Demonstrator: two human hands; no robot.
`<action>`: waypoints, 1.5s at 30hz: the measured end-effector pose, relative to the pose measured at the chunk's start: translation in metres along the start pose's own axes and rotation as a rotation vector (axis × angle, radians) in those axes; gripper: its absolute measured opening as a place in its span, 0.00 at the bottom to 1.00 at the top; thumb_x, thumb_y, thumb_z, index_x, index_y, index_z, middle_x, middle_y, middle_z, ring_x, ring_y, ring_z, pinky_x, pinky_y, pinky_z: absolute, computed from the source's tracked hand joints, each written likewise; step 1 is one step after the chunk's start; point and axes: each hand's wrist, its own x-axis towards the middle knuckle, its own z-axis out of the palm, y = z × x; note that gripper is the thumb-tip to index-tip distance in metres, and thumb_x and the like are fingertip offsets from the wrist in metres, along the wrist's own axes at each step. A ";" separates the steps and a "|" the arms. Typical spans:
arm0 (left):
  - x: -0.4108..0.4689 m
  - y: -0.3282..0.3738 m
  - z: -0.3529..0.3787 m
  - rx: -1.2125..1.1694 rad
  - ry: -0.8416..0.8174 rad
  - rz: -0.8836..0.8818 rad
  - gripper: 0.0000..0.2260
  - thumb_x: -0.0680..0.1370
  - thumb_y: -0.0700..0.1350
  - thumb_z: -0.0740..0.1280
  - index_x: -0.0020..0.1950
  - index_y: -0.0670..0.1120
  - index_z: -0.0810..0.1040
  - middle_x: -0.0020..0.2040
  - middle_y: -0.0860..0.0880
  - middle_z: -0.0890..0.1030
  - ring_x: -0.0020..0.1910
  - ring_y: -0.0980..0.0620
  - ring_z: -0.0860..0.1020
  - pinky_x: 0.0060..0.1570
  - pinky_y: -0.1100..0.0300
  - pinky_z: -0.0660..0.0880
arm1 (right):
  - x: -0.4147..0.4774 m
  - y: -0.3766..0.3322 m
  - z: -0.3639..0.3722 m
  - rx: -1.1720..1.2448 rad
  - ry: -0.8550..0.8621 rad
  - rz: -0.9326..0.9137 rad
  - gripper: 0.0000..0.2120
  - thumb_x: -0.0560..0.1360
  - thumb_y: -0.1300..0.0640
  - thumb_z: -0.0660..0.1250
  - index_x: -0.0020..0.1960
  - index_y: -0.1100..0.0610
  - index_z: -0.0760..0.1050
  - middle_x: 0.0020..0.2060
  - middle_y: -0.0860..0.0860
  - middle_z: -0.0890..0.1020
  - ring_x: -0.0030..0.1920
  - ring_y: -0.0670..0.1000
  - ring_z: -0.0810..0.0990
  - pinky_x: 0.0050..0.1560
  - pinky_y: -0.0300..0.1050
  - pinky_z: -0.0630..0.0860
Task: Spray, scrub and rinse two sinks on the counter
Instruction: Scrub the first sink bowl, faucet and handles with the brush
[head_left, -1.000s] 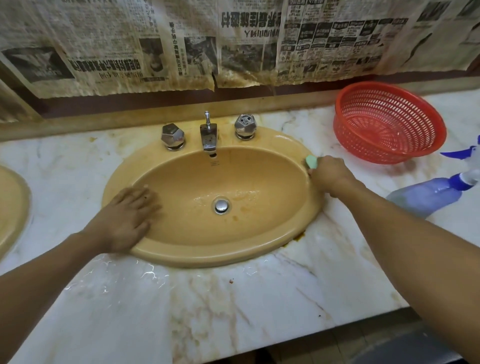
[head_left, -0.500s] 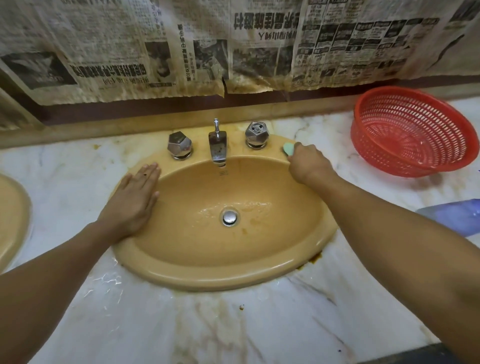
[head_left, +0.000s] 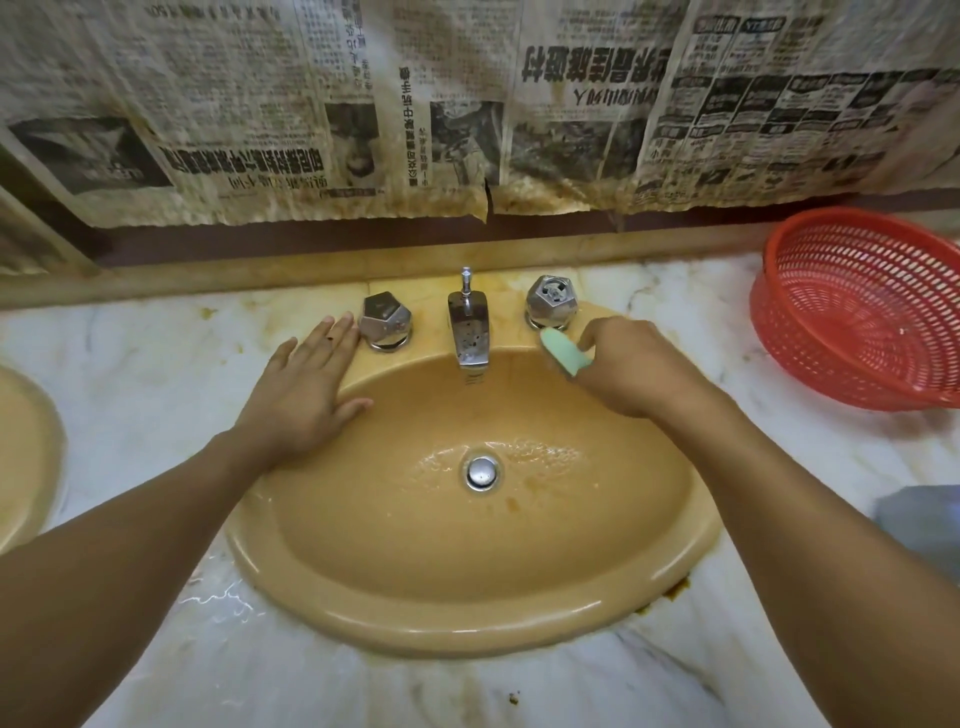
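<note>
A tan oval sink (head_left: 467, 618) is set in the marble counter, with a chrome spout (head_left: 469, 332), two faceted tap handles (head_left: 385, 321) (head_left: 551, 301) and a drain plug (head_left: 483, 472). My right hand (head_left: 636, 371) grips a pale green sponge (head_left: 563, 352) on the sink's back rim, just below the right handle. My left hand (head_left: 306, 395) lies flat with fingers spread on the sink's left back rim, fingertips beside the left handle. A second tan sink (head_left: 26, 457) shows partly at the far left edge.
A red plastic basket (head_left: 857, 306) stands on the counter at the right. A bluish blurred object (head_left: 924, 525) lies at the right edge. Stained newspaper (head_left: 467, 104) covers the wall behind. A brown stain (head_left: 675, 590) marks the counter by the sink's front right rim.
My right hand has carried the sponge along the rim from the sink's right side to the back, by the right handle. My left hand slid up the left rim toward the left handle.
</note>
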 end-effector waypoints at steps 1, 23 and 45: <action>0.002 0.001 -0.001 0.009 -0.005 0.000 0.41 0.80 0.66 0.58 0.85 0.48 0.44 0.85 0.52 0.44 0.83 0.52 0.44 0.80 0.45 0.51 | 0.000 -0.006 -0.009 0.028 0.025 -0.030 0.14 0.79 0.49 0.66 0.59 0.56 0.79 0.54 0.60 0.80 0.49 0.62 0.80 0.47 0.50 0.78; 0.011 0.011 -0.007 0.034 -0.017 -0.016 0.45 0.79 0.67 0.63 0.84 0.45 0.47 0.85 0.49 0.45 0.83 0.52 0.42 0.81 0.45 0.47 | 0.069 -0.069 0.024 -0.168 0.064 -0.163 0.13 0.77 0.70 0.58 0.55 0.63 0.79 0.51 0.58 0.77 0.50 0.60 0.77 0.44 0.48 0.71; 0.009 0.011 -0.009 -0.005 0.006 -0.009 0.44 0.79 0.66 0.64 0.85 0.45 0.48 0.85 0.49 0.47 0.83 0.52 0.44 0.81 0.46 0.48 | 0.130 -0.055 -0.008 -0.342 -0.054 -0.355 0.17 0.76 0.39 0.71 0.52 0.51 0.86 0.48 0.51 0.84 0.50 0.54 0.80 0.49 0.51 0.81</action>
